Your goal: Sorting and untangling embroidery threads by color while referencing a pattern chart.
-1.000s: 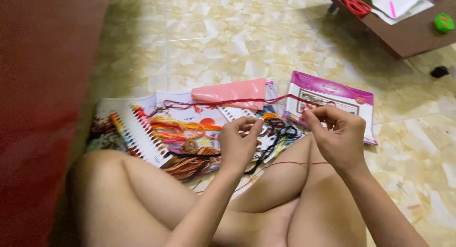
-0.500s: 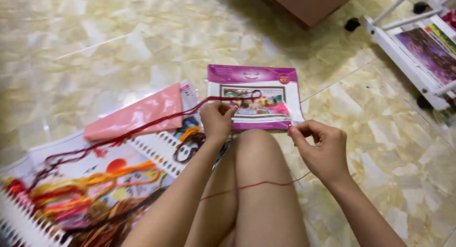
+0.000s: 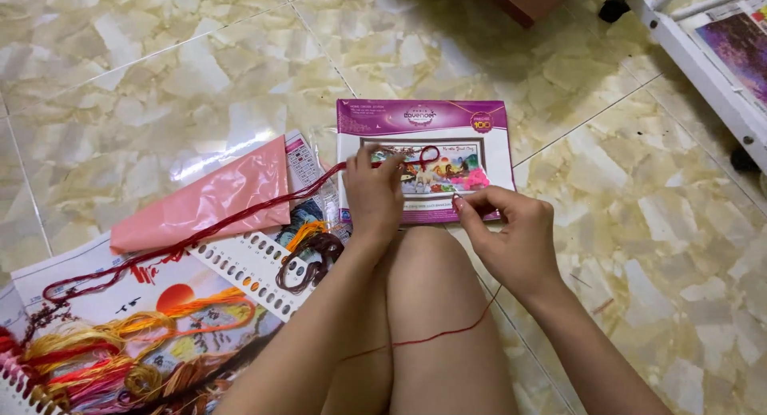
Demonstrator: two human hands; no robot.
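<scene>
A flat rectangular packet [image 3: 426, 161] lies on the marbled tile floor [image 3: 160, 63] just past my knee [image 3: 431, 263]; it is white with a purple band across the top, a small round label at the band's right end and a colourful picture panel in the middle. To its left lies a pink plastic bag [image 3: 209, 198], folded to a point, resting partly on a printed chart sheet [image 3: 304, 159]. Nearer me, at lower left, a white card strip with a row of holes [image 3: 252, 265] holds bundles of coloured thread [image 3: 104, 347] (orange, yellow, red and brown), spread over a printed picture with a red sun [image 3: 174, 297]. At the upper right edge stands a white frame [image 3: 703, 63] carrying a purple picture.

My left hand [image 3: 372, 195] rests over the packet's left part, fingers pinched together on a dark red thread [image 3: 240, 215] that runs leftwards over the pink bag to the bundles. My right hand [image 3: 511, 235] has thumb and forefinger pressed together on the same strand's thin end, just below the packet's lower edge. From there the thread drops and crosses my leg
</scene>
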